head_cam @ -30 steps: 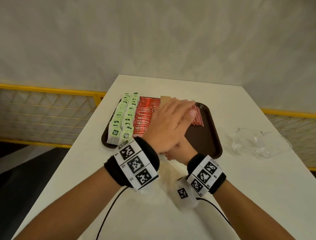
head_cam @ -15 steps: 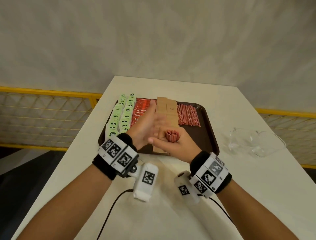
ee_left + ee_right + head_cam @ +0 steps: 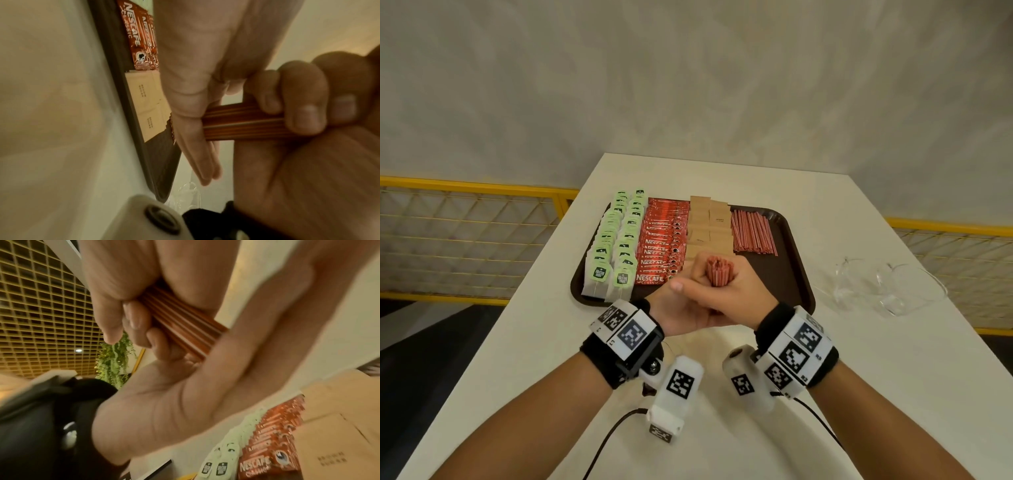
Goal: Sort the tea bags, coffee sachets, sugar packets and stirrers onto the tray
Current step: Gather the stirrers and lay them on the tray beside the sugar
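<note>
My right hand [image 3: 726,294] grips a bundle of red stirrers [image 3: 718,274] upright in its fist, above the near edge of the brown tray [image 3: 787,267]. My left hand [image 3: 681,308] lies flat against the bundle's lower end, fingers straight [image 3: 191,129]. In the left wrist view the right hand's fingers [image 3: 298,105] curl round the bundle [image 3: 242,120]. On the tray lie rows of green tea bags [image 3: 616,246], red coffee sachets [image 3: 662,240], brown sugar packets [image 3: 710,222] and a flat pile of red stirrers [image 3: 753,233].
Clear plastic containers [image 3: 887,287] sit on the white table [image 3: 893,377] to the right of the tray. A yellow mesh railing [image 3: 465,188] runs along both sides beyond the table. A pale wall stands behind.
My left hand has come off the top of the right fist, swung down to the left and now presses flat against the bundle's lower end. The right fist still holds the stirrers upright.
</note>
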{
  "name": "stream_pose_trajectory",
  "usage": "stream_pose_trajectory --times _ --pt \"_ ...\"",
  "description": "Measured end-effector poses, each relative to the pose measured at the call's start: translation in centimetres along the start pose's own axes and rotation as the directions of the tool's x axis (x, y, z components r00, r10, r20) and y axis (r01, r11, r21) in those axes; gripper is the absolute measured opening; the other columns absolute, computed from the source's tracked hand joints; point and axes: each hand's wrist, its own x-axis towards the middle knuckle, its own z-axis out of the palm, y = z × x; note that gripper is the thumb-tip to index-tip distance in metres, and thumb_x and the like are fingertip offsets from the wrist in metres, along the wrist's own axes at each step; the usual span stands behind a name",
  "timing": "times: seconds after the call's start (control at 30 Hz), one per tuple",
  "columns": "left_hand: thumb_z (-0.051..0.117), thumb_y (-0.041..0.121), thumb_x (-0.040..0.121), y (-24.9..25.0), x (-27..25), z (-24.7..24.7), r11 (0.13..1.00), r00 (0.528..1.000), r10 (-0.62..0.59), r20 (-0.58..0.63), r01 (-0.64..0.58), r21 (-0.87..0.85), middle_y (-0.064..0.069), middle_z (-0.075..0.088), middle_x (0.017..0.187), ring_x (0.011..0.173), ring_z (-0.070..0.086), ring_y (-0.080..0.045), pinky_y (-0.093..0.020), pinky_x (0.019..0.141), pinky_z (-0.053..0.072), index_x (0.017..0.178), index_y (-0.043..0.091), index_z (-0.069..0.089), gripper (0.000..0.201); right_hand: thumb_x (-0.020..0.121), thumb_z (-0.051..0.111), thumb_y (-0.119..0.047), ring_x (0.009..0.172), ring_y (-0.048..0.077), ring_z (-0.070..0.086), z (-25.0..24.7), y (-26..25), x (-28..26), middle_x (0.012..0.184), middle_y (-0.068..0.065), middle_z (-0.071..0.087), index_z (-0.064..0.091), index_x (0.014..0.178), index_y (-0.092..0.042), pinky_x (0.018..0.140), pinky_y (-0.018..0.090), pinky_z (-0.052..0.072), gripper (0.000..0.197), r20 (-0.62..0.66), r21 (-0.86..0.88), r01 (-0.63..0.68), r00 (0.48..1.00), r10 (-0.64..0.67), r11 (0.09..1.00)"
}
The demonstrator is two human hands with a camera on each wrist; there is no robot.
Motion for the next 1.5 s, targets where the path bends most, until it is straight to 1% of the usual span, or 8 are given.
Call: stream_pose_trajectory --times 0.13,0.7,0.87,1.03,1.13,1.23,1.37,1.5 --pt "0.048 0.054 0.076 -1.1 0.8 -0.8 0.993 0.995 -0.06 -0.079 0.052 -0.108 -0.006 0.069 0.104 0.094 0.067 -0.023 -0.043 0.082 0.054 0.112 0.021 0.057 0.05 0.084 0.065 -0.009 0.042 0.004 0.038 -0.6 0.2 0.6 0.045 -0.012 0.038 0.039 0.059 -0.015 0.049 0.016 0.039 0.037 -0.106 0.13 -0.048 0.992 0.062 0.99" --pt "0.054 0.039 0.079 -2.8 1.9 -2.0 0.944 0.994 0.036 -0.103 -0.067 -0.323 -0.014 0.066 0.111 0.099 0.066 -0.028 -0.042 0.074 0.058 0.116 0.011 0.052 0.046 0.088 0.06 -0.008 0.061 0.025 0.058 -1.2 2.3 1.5 0.054 0.004 0.054 0.052 0.069 -0.012 0.068 0.023 0.051 0.021 -0.052 0.179 -0.072 0.995 0.083 0.981" --pt "0.028 0.04 0.096 -3.4 2.8 -1.9 0.945 0.985 0.009 -0.172 -0.064 -0.321 -0.013 0.064 0.111 0.097 0.065 -0.025 -0.036 0.074 0.058 0.113 0.016 0.054 0.04 0.095 0.05 -0.015 0.055 0.013 0.058 -1.8 2.5 1.3 0.053 -0.003 0.052 0.051 0.066 -0.012 0.067 0.022 0.051 0.029 0.026 0.121 -0.138 0.99 0.136 0.983" --pt "0.033 0.031 0.101 -2.8 5.0 -0.5 0.981 0.926 0.033 -0.376 0.042 0.189 -0.014 0.065 0.095 0.081 0.063 -0.026 -0.035 0.074 0.055 0.115 0.006 0.055 0.036 0.098 0.044 -0.024 0.043 0.01 0.042 -5.5 3.1 3.1 0.051 -0.003 0.04 0.046 0.067 -0.012 0.049 0.019 0.043 0.033 -0.05 0.225 -0.28 0.953 0.298 0.933" --pt "0.038 0.023 0.1 -3.5 6.0 -0.4 0.376 0.939 0.286 -0.189 0.071 0.924 -0.009 0.062 0.103 0.096 0.059 -0.025 -0.031 0.084 0.045 0.121 0.011 0.054 0.029 0.098 0.044 -0.031 0.039 0.008 0.036 -9.6 4.2 5.4 0.047 -0.006 0.035 0.04 0.064 -0.015 0.042 0.019 0.035 0.038 -0.104 0.338 -0.431 0.867 0.488 0.837" --pt "0.04 0.026 0.098 -4.6 7.3 0.6 -0.369 0.99 0.133 0.043 0.009 0.929 -0.01 0.047 0.128 0.117 0.045 -0.024 -0.029 0.094 0.035 0.135 0.01 0.043 0.04 0.098 0.046 -0.033 0.041 0.01 0.043 -14.0 6.9 8.5 0.047 -0.004 0.04 0.038 0.062 -0.016 0.044 0.021 0.041 0.04 -0.112 0.221 -0.656 0.719 0.686 0.722" --pt "0.042 0.025 0.097 -5.2 9.8 2.2 -0.538 0.999 -0.017 -0.027 0.014 0.843 -0.012 0.041 0.13 0.119 0.04 -0.028 -0.035 0.094 0.038 0.131 0.006 0.044 0.039 0.09 0.054 -0.043 0.085 0.026 0.061 -17.4 9.0 11.0 0.091 0.008 0.063 0.065 0.085 -0.01 0.087 0.038 0.047 0.035 -0.322 -0.351 -0.798 0.595 0.737 0.49" --pt "0.04 0.015 0.098 -5.6 10.9 2.9 -0.519 0.988 -0.121 -0.092 0.016 0.854 -0.013 0.045 0.126 0.116 0.047 -0.03 -0.036 0.092 0.041 0.125 0.003 0.051 0.031 0.091 0.052 -0.023 0.104 0.027 0.059 -18.4 9.8 11.0 0.119 0.005 0.061 0.063 0.113 -0.013 0.095 0.034 0.047 0.026 -0.366 -0.709 -0.634 0.706 0.607 0.309"
